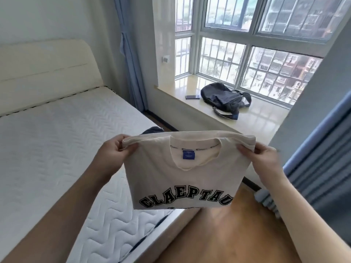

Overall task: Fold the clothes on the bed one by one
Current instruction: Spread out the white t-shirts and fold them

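T-shirt [182, 179], sleeves folded behind, unseen.

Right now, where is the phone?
In the head view, the phone lies flat on the windowsill, upper middle of the picture, just left of the dark backpack.

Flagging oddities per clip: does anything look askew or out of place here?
Mostly tidy. Both hands, left and right, hold the cream T-shirt level. A dark garment pokes out behind it at the mattress edge.

Bright daylight through the window [247, 44]; edges bow, slightly soft.
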Demonstrator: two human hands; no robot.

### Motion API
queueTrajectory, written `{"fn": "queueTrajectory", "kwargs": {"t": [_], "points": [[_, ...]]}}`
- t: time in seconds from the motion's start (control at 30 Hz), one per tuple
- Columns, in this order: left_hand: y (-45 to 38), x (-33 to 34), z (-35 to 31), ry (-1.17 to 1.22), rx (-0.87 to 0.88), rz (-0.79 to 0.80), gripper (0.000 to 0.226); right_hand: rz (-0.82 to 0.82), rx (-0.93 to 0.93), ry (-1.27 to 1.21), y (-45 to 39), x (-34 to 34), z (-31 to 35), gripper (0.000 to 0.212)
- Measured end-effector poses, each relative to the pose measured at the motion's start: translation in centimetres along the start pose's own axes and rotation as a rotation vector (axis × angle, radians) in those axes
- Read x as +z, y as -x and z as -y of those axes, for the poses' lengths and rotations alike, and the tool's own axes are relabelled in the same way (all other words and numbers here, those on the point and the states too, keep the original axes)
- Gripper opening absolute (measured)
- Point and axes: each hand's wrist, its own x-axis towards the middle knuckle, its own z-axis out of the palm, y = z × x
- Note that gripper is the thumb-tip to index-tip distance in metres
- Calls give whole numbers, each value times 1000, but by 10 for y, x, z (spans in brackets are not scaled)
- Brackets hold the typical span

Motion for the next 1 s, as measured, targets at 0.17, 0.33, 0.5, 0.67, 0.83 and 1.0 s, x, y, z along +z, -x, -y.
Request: {"fn": "queueTrajectory", "kwargs": {"t": [0.17,0.33,0.5,0.67,0.83,1.0], "points": [[-1,79,-1,64,-39,5,9,4,93,-9,-16,-70,-22,9],[-3,130,10,110,-100,31,11,19,165,-2,-36,-104,-44,8],[-20,160,33,181,-177,2,14,27,218,30,-64,-114,-69,9],[-46,178,66,187,-221,4,13,69,267,71,-99,-111,-102,14],[-69,186,99,193,-276,-16,12,139,316,202,-138,-101,-138,14],[-92,183,112,179,-350,-59,12,235,341,241,-177,-80,-162,15]]}}
